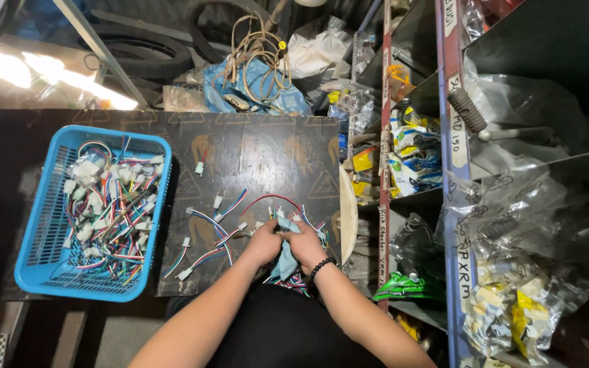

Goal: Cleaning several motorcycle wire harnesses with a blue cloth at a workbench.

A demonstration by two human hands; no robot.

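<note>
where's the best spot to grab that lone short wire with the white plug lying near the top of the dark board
Pinch the short wire with the white plastic connector by the connector block, coming straight down from above. It lies flat on the dark patterned board, apart from the other wires, and the block looks stiffer than its thin, short leads.

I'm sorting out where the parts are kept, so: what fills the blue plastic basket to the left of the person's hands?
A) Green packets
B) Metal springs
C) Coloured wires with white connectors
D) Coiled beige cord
C: the blue basket holds a tangle of coloured wires with white connectors, like the loose ones on the dark board near both hands.
</note>
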